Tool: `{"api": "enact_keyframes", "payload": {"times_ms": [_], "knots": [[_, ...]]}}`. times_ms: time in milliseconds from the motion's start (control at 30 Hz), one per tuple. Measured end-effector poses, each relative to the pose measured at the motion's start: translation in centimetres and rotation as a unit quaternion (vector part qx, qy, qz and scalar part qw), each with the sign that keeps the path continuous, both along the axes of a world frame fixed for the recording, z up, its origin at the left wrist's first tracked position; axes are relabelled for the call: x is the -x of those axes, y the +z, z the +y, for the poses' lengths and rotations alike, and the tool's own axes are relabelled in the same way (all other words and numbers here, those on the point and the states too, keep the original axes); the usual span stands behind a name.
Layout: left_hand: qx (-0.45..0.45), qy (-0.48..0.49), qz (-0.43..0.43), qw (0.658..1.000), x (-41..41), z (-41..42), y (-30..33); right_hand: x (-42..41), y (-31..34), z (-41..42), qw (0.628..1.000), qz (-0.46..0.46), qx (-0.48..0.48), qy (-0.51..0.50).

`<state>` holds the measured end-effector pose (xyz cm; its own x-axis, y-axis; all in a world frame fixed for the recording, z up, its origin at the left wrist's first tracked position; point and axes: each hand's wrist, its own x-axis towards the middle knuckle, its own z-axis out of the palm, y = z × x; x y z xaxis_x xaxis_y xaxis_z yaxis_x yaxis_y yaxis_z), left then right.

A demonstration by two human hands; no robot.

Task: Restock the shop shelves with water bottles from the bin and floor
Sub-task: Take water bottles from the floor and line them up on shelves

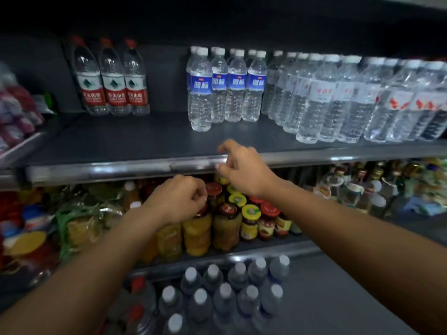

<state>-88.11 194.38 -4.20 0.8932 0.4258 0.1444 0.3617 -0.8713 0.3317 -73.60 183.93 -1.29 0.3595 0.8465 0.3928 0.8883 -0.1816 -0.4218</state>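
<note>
In front of the upper shelf's metal edge [135,168], the right hand [243,170] hangs with its fingers loosely curled and spread; it holds nothing, and its fingertips sit close to the edge, though whether they touch it is hard to tell in the blur. Lower and to the left, the left hand [180,200] is curled into a loose fist above the red lid of a jar of yellow preserves [197,234]; it seems empty, with the knuckles just above that lid.

Round the left hand, the middle shelf carries a cluster of jars [251,220] with red and yellow lids, and further left lie blurred packets in clear wrapping [84,226]. To the right of the jars stand small glass bottles [350,189], too soft to read.

On the upper shelf, well behind the right hand, four blue-labelled water bottles [226,85] stand upright in front, with more behind them. Just beside them to the right, a dense block of white-capped water bottles with red-and-white labels [343,100] runs to the frame's edge. Apart on the left, three taller red-labelled bottles [112,78] stand against the back wall, with a bare stretch of shelf between the groups.

At the bottom, between the forearms, a group of capped water bottles [225,293] is seen from above, caps upward.
</note>
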Motion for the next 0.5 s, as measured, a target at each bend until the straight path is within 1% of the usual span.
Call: {"api": "enact_keyframes", "payload": {"times_ms": [133,233,300,400,500], "knots": [[0.023,-0.008,0.061,0.998,1.5,-2.7,-4.5,1.7,-4.8,-4.0,0.998,0.010,0.059,0.002],[0.047,-0.032,0.102,0.993,2.1,-4.6,-7.6,1.9,-8.5,-6.5,0.990,-0.004,0.140,0.012],[0.078,-0.037,0.126,0.988,2.3,-5.7,-9.9,1.7,-11.0,-7.5,0.976,-0.018,0.214,0.041],[0.110,-0.045,0.151,0.981,1.9,-7.6,-13.9,0.7,-14.7,-8.4,0.945,-0.026,0.318,0.074],[0.129,-0.064,0.183,0.973,0.8,-9.3,-17.7,-0.4,-18.6,-9.6,0.922,-0.011,0.375,0.094]]}}
